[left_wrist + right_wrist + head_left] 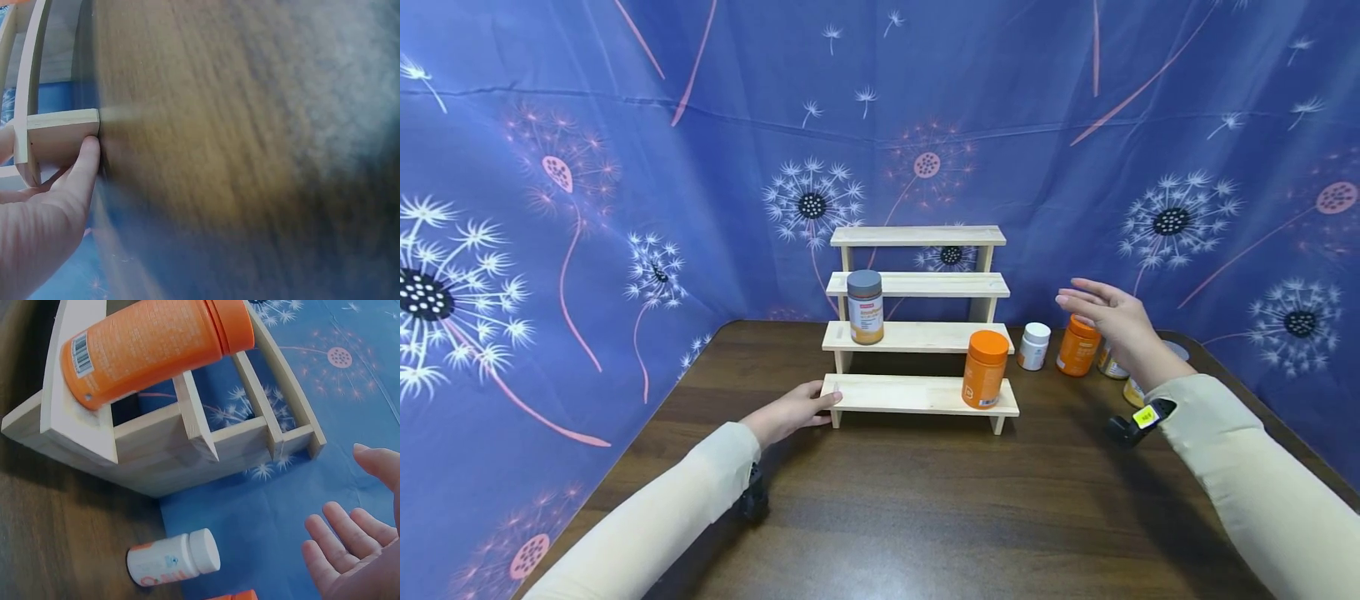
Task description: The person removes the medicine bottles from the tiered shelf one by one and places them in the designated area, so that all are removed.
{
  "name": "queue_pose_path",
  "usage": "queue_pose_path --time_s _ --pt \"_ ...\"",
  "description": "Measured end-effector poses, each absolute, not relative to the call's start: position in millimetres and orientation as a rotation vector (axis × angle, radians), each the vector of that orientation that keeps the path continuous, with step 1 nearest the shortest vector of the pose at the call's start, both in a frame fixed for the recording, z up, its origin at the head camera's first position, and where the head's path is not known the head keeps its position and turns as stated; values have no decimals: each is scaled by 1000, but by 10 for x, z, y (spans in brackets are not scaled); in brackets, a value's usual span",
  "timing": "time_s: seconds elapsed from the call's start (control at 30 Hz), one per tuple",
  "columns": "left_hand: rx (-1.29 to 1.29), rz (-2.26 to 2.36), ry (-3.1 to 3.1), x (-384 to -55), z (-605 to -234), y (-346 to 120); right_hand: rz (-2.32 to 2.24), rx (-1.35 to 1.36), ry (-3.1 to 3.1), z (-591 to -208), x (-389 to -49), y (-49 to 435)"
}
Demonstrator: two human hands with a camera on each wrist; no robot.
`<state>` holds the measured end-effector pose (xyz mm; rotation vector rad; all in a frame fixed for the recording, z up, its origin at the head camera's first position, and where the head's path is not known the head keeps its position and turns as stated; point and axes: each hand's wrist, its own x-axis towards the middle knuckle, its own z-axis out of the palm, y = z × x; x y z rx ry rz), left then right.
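A stepped wooden shelf [917,393] stands on the dark table. At the left end of its bottom step, my left hand [793,410] grips the board, thumb over the top; in the left wrist view its fingers lie around the shelf's end. My right hand [1112,321] is raised on the right with fingers extended, holding nothing, and overlaps an orange bottle [1077,350] in the head view. A larger orange bottle [984,371] stands at the right of the bottom step. On the second step up, a grey-lidded bottle [866,310] stands near the left.
Right of the shelf, a small white bottle [1033,347] stands on the table [910,508]. Bottles with yellow lower parts [1133,392] are partly hidden behind the right hand and wrist. A blue dandelion-print cloth [1037,167] hangs behind and to both sides.
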<state>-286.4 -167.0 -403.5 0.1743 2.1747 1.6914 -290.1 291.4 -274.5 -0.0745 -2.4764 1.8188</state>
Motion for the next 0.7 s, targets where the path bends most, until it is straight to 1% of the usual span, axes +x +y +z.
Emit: queue_pose_path --time_s 0.43,0.7 --pt "224 1682 2131 -2855 -4061 -1734 1752 -14 -2509 -2781 -2930 2677" --pt "250 1685 2152 -2844 -4058 -1718 1767 25 -2481 -2708 -2928 2570"
